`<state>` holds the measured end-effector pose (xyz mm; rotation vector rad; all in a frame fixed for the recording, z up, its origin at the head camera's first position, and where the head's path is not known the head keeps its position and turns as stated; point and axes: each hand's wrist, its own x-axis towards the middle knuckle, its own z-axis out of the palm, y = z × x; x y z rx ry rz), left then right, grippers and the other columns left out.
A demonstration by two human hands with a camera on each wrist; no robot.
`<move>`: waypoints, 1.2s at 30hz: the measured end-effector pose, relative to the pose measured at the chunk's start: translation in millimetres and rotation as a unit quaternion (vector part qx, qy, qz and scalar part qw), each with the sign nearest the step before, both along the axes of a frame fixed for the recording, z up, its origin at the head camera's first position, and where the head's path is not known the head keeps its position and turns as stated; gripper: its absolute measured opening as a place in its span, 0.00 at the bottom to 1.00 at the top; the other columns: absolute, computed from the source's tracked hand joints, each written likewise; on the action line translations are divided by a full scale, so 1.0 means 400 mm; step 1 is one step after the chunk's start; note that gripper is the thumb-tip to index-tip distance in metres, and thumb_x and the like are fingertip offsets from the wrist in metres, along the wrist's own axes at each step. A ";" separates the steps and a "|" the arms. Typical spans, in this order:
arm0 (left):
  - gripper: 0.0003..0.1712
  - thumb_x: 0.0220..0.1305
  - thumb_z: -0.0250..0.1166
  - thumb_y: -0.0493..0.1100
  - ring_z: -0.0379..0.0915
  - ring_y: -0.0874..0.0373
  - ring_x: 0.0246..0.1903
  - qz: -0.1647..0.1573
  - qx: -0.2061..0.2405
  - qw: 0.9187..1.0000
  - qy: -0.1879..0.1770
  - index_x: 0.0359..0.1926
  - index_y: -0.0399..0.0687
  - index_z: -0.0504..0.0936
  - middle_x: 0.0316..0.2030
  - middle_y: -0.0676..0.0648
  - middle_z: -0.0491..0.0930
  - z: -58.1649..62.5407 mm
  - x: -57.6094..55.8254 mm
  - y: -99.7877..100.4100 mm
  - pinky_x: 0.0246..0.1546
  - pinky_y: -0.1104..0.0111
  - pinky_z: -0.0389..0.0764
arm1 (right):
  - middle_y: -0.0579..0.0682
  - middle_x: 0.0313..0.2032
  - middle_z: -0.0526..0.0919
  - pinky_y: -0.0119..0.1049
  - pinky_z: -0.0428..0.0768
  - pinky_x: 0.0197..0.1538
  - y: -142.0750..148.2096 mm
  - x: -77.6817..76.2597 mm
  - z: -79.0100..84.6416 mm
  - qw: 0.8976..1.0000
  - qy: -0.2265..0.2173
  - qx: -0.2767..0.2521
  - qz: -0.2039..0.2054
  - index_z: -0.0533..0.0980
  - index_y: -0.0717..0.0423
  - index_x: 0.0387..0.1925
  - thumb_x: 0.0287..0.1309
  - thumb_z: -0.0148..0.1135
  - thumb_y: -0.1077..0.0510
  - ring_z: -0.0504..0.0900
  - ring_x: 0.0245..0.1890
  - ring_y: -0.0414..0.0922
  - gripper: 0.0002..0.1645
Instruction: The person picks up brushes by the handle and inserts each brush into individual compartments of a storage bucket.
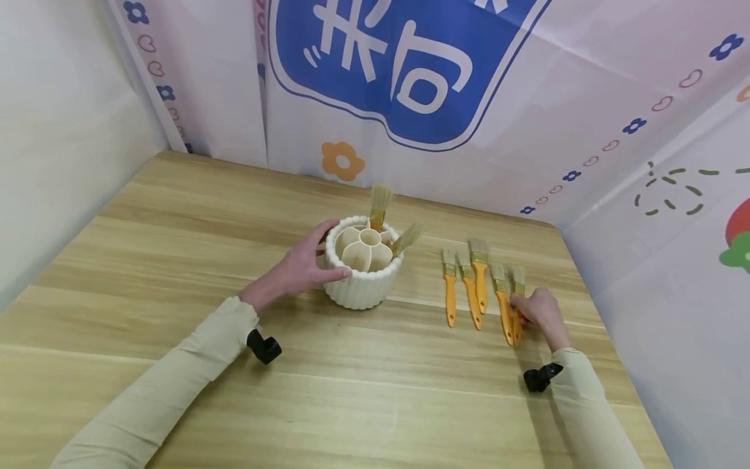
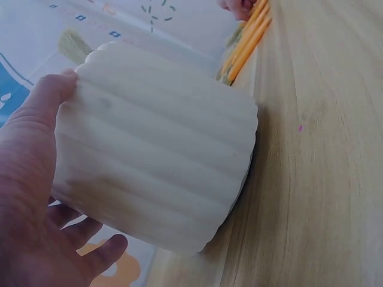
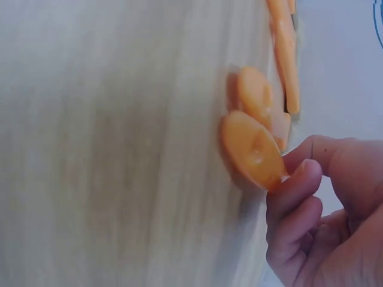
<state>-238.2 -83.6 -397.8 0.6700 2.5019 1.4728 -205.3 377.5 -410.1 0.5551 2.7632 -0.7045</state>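
two bare hands: left hand (image 1: 299, 266) at the white holder (image 1: 360, 290), right hand (image 1: 541, 309) at the rightmost brush (image 1: 518, 277).
left grip: spread wide around the holder's side, thumb at the front rim, fingers reaching round the far left.
right grip: narrow, thumb and fingers pinching the brush's orange handle; whether it is lifted, i cannot tell.
white holder: upright near the middle of the wooden table (image 1: 351, 397), ribbed outside, petal-shaped compartments around a round centre one.
brushes in the holder: two, bristles up; the rear brush (image 1: 381, 202) stands nearly upright, the side brush (image 1: 407, 239) leans out to the right.
brushes lying: four, between the holder and the right hand, bristles toward the back wall (image 1: 222, 130); the nearest neighbour (image 1: 502, 303) is just beside the pinched one.
sleeves: pale (image 1: 199, 348), a black mount (image 1: 263, 347) at each wrist.
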 end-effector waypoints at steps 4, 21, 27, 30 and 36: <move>0.59 0.50 0.71 0.56 0.57 0.38 0.66 0.001 0.006 1.000 -0.004 0.73 0.51 0.43 0.72 0.43 0.49 0.001 0.001 0.000 0.61 0.49 0.70 | 0.43 0.06 0.74 0.31 0.69 0.19 0.004 0.008 0.020 1.000 0.010 -0.001 0.003 0.74 0.53 0.07 0.53 0.52 0.50 0.72 0.11 0.40 0.23; 0.57 0.51 0.71 0.52 0.57 0.37 0.66 0.002 0.025 1.000 -0.002 0.72 0.48 0.44 0.72 0.41 0.50 -0.004 0.002 0.001 0.60 0.50 0.72 | 0.37 0.10 0.77 0.30 0.67 0.16 -0.013 0.043 0.091 0.990 0.134 -0.036 -0.032 0.73 0.62 0.24 0.56 0.50 0.53 0.80 0.15 0.38 0.15; 0.57 0.52 0.70 0.53 0.58 0.38 0.66 0.000 0.027 1.000 -0.001 0.72 0.49 0.44 0.71 0.41 0.50 -0.008 0.001 0.003 0.60 0.50 0.72 | 0.39 0.12 0.78 0.30 0.73 0.16 -0.043 0.048 0.099 0.983 0.175 -0.052 -0.034 0.74 0.65 0.30 0.57 0.50 0.56 0.79 0.13 0.35 0.14; 0.57 0.52 0.70 0.53 0.58 0.38 0.66 0.000 0.027 1.000 -0.003 0.72 0.49 0.43 0.71 0.41 0.50 -0.009 0.000 0.003 0.60 0.50 0.72 | 0.39 0.14 0.79 0.30 0.78 0.19 -0.059 0.048 0.100 0.978 0.193 -0.076 -0.030 0.74 0.67 0.34 0.57 0.49 0.57 0.79 0.13 0.33 0.15; 0.56 0.52 0.70 0.51 0.58 0.38 0.66 0.002 0.026 1.000 0.000 0.72 0.48 0.44 0.71 0.41 0.51 -0.010 0.000 0.003 0.61 0.51 0.71 | 0.39 0.17 0.80 0.32 0.81 0.22 -0.090 0.046 0.100 0.969 0.218 -0.115 -0.012 0.72 0.71 0.41 0.57 0.49 0.60 0.79 0.15 0.33 0.16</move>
